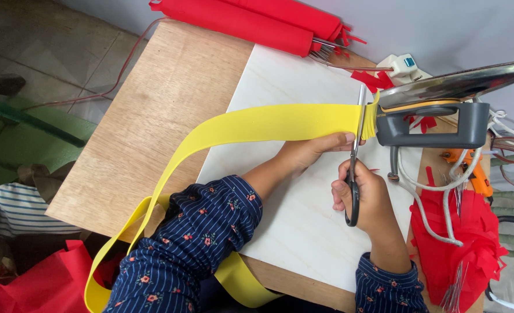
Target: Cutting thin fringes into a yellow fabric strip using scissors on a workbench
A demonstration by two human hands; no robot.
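**Cutting a yellow strip with scissors on a white board**

Trailing up from the lower left, a long yellow strip (233, 128) of foam-like sheet loops past the person's lap, rises over the wooden surface (152, 127) and runs flat across the white board (291, 220) that lies on it. Red fabric (42, 284) is bunched at the bottom left corner, beside a striped cloth (13, 208).

Near the middle, the left hand (312, 152), sleeved in dark blue print with small flowers, is closed on the lower edge of the strip, thumb on top, just left of the cut line. Just beside it, the right hand (368, 194) is clamped on the black handles of the scissors (355, 156), whose blades point upward and cross the strip close to its right end.

At the top, two red rolls (251, 20) lie at the far edge of the surface. Farther right, the strip's end touches a grey clamp-like tool (436, 124) under a metal plate (459, 84). White cord (436, 191) loops below it, an orange tool (474, 171) lies near, and fringed red pieces (471, 249) pile at the right edge.
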